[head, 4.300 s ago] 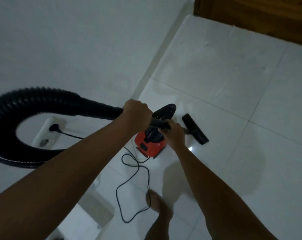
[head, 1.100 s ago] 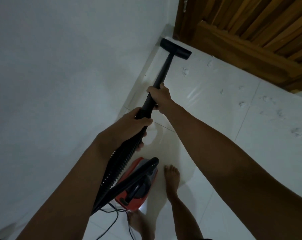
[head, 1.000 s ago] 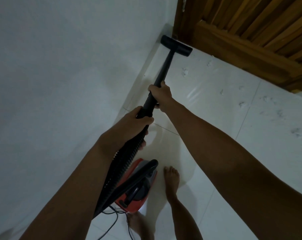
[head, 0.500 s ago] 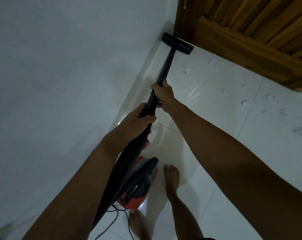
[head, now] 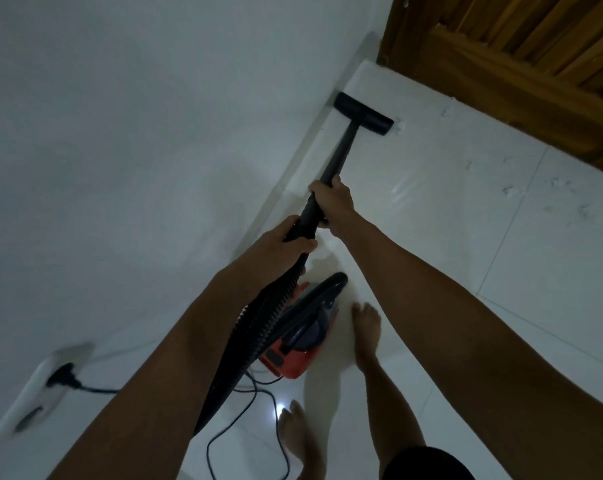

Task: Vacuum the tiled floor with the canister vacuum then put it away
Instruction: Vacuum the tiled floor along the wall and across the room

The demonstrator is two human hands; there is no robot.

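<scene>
- Rigid black wand (head: 339,157) angled up and slightly right in the head view, long axis running from the hands toward the far corner where wall meets wooden door (head: 521,60).
- Flat, bar-shaped floor nozzle (head: 364,113) set crosswise at the wand's far end, lying on the tiled floor (head: 500,237), left end just beside the white wall's (head: 137,133) base.
- Right hand (head: 333,206) wrapped round the smooth wand, fingers curled tight on it.
- Left hand (head: 279,245) lower down, fingers and thumb closed round the cuff where the wand joins the ribbed black hose (head: 255,327).
- Hose corrugated and flexible, dropping down-left beneath the left forearm.
- Red canister vacuum (head: 298,351) with curved black handle on glossy white tiles, between hose and bare right foot (head: 365,330).
- Thin black power cord (head: 244,420) looping loosely over the floor; black plug (head: 64,375) seated in a white wall socket (head: 40,389) at lower left.
- Pale, powdery smudges scattered on the tiles near the door.
</scene>
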